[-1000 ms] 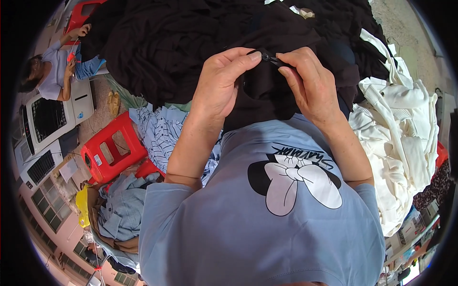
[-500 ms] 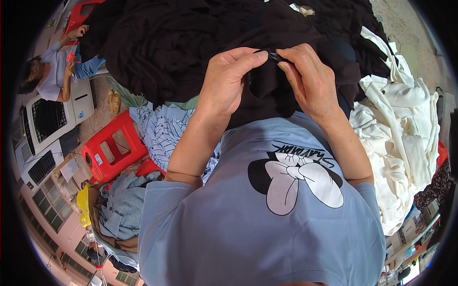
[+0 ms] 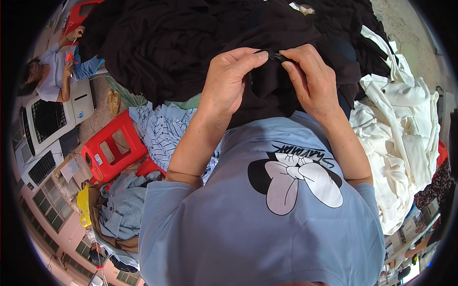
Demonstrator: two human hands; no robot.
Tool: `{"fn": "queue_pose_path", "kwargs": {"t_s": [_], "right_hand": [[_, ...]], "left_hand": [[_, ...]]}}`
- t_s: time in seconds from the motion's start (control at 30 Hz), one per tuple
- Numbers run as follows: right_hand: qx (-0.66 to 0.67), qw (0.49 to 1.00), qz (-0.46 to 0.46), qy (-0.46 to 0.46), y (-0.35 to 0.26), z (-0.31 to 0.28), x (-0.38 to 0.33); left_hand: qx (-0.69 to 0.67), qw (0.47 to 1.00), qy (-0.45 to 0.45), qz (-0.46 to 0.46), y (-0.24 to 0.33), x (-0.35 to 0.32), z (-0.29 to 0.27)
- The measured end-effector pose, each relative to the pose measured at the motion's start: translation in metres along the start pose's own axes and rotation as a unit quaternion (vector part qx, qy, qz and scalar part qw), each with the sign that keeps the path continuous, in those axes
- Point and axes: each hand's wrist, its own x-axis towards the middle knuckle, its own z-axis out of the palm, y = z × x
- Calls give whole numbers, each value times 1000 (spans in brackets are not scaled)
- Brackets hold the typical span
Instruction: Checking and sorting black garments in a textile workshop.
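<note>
A black garment (image 3: 267,88) lies bunched over my lap and merges with the dark heap beyond. My left hand (image 3: 229,76) is closed in a pinch, thumb over finger, on the garment's edge. Just right of that thumb tip sits a small dark round piece (image 3: 272,56), perhaps a button. My right hand (image 3: 310,74) is closed too, with thumb and forefinger around a small dark pointed tool (image 3: 278,56). Its tip points left, at the small piece. Most of the tool is hidden by the fingers, so its exact kind cannot be made out.
A large heap of black clothes (image 3: 157,47) fills the far side. White garments (image 3: 391,138) are piled at my right. To the left are a red plastic stool (image 3: 98,155), blue striped cloth (image 3: 164,131) and a bag of blue-grey clothes (image 3: 126,205). Another person (image 3: 55,71) sits at far left.
The right hand has drawn back slightly to the right, and more of the dark piece by the left thumb shows. At far left, the other person's hands have moved a little.
</note>
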Motion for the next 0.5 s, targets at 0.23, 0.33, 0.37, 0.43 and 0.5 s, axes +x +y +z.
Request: {"fn": "queue_pose_path", "kwargs": {"t_s": [0.23,0.33,0.37,0.43,0.5], "right_hand": [[127,991,40,0,4,0,5],[300,940,147,-70,8,1,12],[355,920,139,-93,10,3,15],[344,921,147,-109,7,-2,18],[277,946,152,-75,6,-5,21]], "left_hand": [[0,1000,-23,-20,-1,-1,1],[40,998,-48,13,5,-1,3],[40,998,-48,14,8,0,3],[28,999,-37,17,12,2,1],[17,999,-28,14,13,5,-4]]}}
